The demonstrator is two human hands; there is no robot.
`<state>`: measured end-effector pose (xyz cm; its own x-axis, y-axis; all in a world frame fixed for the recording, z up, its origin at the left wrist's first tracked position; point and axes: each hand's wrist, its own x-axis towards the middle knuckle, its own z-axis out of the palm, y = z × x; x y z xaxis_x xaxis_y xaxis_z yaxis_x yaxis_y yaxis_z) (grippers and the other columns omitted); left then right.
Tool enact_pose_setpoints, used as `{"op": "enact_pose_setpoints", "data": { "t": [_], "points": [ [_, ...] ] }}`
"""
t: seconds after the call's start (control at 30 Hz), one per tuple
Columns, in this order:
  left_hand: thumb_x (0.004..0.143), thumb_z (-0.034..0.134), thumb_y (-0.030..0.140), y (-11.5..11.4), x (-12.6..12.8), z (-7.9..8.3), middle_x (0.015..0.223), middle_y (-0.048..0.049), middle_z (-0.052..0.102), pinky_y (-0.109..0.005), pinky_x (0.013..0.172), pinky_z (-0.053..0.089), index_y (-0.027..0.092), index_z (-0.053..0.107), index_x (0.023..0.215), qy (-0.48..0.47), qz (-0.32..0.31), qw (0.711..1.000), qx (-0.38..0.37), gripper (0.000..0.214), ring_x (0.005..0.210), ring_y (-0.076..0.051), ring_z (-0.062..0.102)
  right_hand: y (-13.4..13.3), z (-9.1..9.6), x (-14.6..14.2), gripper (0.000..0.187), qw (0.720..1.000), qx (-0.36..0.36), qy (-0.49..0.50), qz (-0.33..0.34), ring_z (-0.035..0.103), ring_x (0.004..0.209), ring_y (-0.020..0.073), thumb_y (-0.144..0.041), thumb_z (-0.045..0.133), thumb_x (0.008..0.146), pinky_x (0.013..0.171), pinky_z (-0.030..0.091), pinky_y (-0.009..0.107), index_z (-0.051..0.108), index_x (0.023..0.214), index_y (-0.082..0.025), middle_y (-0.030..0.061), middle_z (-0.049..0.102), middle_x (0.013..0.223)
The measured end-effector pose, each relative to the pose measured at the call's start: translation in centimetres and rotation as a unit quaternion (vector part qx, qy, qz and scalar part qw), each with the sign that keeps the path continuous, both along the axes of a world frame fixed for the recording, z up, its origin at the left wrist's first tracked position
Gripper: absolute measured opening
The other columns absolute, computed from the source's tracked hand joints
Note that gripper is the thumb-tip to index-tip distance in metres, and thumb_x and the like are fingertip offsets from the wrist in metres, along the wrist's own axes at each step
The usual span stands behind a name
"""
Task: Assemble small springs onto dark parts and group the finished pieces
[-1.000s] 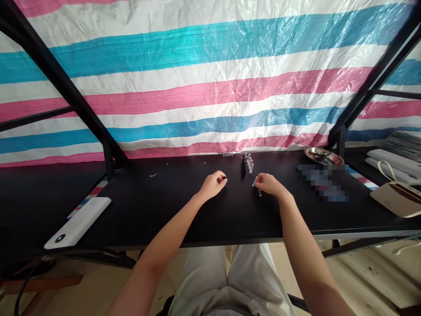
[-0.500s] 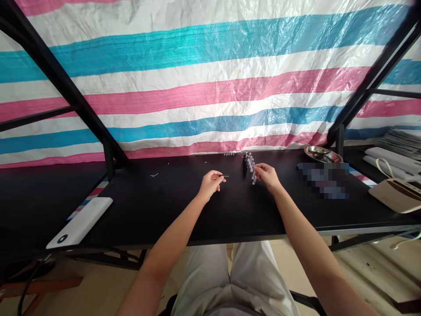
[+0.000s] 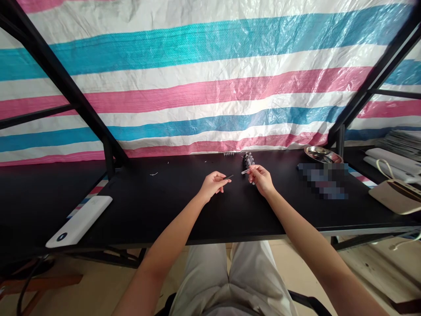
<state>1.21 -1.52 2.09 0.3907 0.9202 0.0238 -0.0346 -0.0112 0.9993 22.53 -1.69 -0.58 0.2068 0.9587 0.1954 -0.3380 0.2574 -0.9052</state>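
My left hand [image 3: 212, 184] hovers over the black table [image 3: 184, 206], pinching a thin dark pin [image 3: 229, 177] that points right. My right hand [image 3: 260, 178] is closed on a small clear tube [image 3: 245, 171] whose end points left toward the pin; a small gap separates the two tips. Just behind the right hand stands a small black rack [image 3: 247, 160] holding several clear tubes. A short row of tiny metal pieces [image 3: 228, 154] lies at the table's back edge.
A white power bank [image 3: 80, 220] lies at the table's left front edge. A metal dish [image 3: 322, 154] sits at the back right, with a blurred patch beside it. A beige case with a cord [image 3: 396, 196] lies far right. Black frame posts rise on both sides before a striped tarp.
My right hand rose from the table toward the rack, then turned the clear tube to point left. My left hand lifted slightly, and the pin now sticks out toward the tube.
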Motion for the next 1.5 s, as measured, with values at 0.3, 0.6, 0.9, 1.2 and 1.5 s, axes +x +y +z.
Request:
{"op": "enact_pose_setpoints", "data": {
  "t": [0.3,0.6,0.9,1.2,1.5],
  "points": [
    [0.070,0.067,0.031,-0.2,0.5,-0.6,0.096,-0.0132,0.068,-0.017,0.034,0.025,0.014,0.047,0.083,0.021,-0.034,0.999,0.003,0.029,0.041,-0.005,0.053,0.1,-0.6,-0.3,0.030,1.000,0.001,-0.016,0.020,0.045,0.037,0.0054,-0.043,0.069,0.068,0.033,0.043,0.020,0.056,0.078,-0.018,-0.0022,0.060,0.063],
    [0.071,0.067,0.033,-0.4,0.8,-0.7,0.099,-0.0146,0.068,-0.017,0.034,0.026,0.014,0.047,0.083,0.015,-0.044,0.999,0.010,0.030,0.041,-0.007,0.055,-0.1,-0.6,-0.5,0.032,0.998,-0.005,-0.038,0.045,0.048,0.036,0.0063,-0.043,0.071,0.066,0.033,0.043,0.021,0.056,0.077,-0.017,-0.0021,0.062,0.064],
    [0.075,0.063,0.038,-0.8,1.1,-0.5,0.092,-0.0149,0.069,-0.017,0.035,0.026,0.014,0.046,0.082,0.025,-0.024,0.999,0.022,0.030,0.038,-0.007,0.053,-0.7,0.3,-1.2,0.033,0.995,0.008,-0.086,0.045,0.049,0.036,0.0085,-0.045,0.071,0.065,0.034,0.044,0.024,0.057,0.075,-0.017,-0.0013,0.061,0.060],
    [0.076,0.060,0.040,-0.8,1.3,-0.4,0.090,-0.0129,0.070,-0.017,0.034,0.026,0.017,0.039,0.080,0.010,0.011,0.999,0.035,0.031,0.036,-0.007,0.053,-0.7,0.1,-1.3,0.031,0.994,0.015,-0.084,0.066,0.049,0.037,0.0087,-0.044,0.070,0.067,0.034,0.043,0.024,0.056,0.074,-0.017,-0.0012,0.061,0.060],
    [0.080,0.054,0.040,-1.1,1.4,-0.4,0.095,-0.0139,0.069,-0.016,0.034,0.025,0.017,0.040,0.082,0.015,-0.008,0.999,0.035,0.028,0.037,-0.007,0.055,-0.9,0.3,-1.4,0.030,0.993,0.012,-0.094,0.075,0.051,0.038,0.0091,-0.044,0.070,0.067,0.036,0.046,0.025,0.057,0.073,-0.017,0.0014,0.065,0.066]
  ]
}}
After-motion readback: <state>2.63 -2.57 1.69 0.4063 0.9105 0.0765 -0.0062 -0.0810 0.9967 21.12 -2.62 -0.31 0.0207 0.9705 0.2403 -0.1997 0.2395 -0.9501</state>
